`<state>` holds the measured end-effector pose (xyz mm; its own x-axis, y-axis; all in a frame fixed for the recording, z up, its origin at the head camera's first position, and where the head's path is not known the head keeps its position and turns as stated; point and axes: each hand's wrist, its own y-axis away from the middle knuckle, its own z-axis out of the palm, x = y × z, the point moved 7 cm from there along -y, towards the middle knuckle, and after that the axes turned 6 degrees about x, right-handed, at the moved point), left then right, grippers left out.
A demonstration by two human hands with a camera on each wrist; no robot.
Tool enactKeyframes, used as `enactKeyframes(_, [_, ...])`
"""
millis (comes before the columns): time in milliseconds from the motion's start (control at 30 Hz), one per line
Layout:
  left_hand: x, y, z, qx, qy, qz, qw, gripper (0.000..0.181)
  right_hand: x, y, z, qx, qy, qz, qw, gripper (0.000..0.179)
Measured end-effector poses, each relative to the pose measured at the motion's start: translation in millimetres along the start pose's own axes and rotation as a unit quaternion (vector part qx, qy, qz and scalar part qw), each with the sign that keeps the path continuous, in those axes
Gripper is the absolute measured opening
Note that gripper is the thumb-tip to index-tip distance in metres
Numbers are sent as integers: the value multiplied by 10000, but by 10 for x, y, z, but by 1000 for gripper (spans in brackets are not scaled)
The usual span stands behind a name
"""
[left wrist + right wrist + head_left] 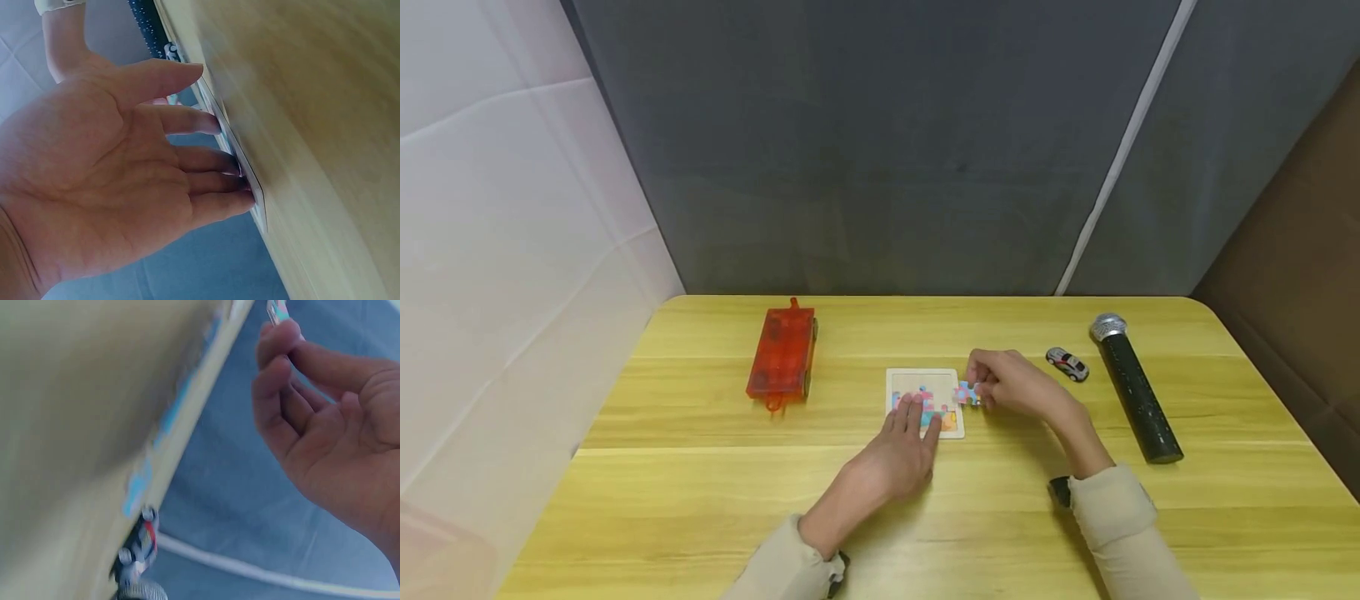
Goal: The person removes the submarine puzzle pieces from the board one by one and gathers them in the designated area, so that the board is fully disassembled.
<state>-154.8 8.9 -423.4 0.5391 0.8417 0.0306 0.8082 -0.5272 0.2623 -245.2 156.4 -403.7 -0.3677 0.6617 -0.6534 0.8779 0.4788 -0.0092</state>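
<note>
A small square puzzle tray [953, 375] with a pale frame lies on the table, partly filled with colourful pieces along its lower part. My left hand [891, 458] rests its fingertips on the tray and those pieces, covering some of them. In the left wrist view, the left hand [144, 156] has its fingers extended onto the thin tray edge [257, 194]. Just right of the tray, my right hand [1018, 383] is beside blue-and-pink jigsaw pieces [967, 393]. The right wrist view shows the right hand [337, 412] pinching a puzzle piece [279, 309] between thumb and forefinger.
Blurred light-blue pieces [169, 419] lie on the tabletop below the right hand. A toy car [1067, 364] and a black microphone [1138, 396] lie further right. At the left sits a red translucent toy wagon [782, 352]. A grey partition [880, 167] stands behind the table.
</note>
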Motion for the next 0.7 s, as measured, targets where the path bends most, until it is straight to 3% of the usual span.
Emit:
enactKeyframes(167, [-1,7,15,-15,16,33,10000,61,94,137,-173,-422,-43,205,9989,16])
enactKeyframes(333, [5,2,51,36,-204,121,9997,65,246,304,-284,-964,-552,659,9916,14])
enactKeyframes(467, [-23,-72,183,23,-92,163,9998,68,417,440,-359,-1222,-918,1144,9816,14])
enactKeyframes(700, [-84,-222,452,82,-196,217,9995,71,615,581,-437,-1266,-921,1820,9707,16])
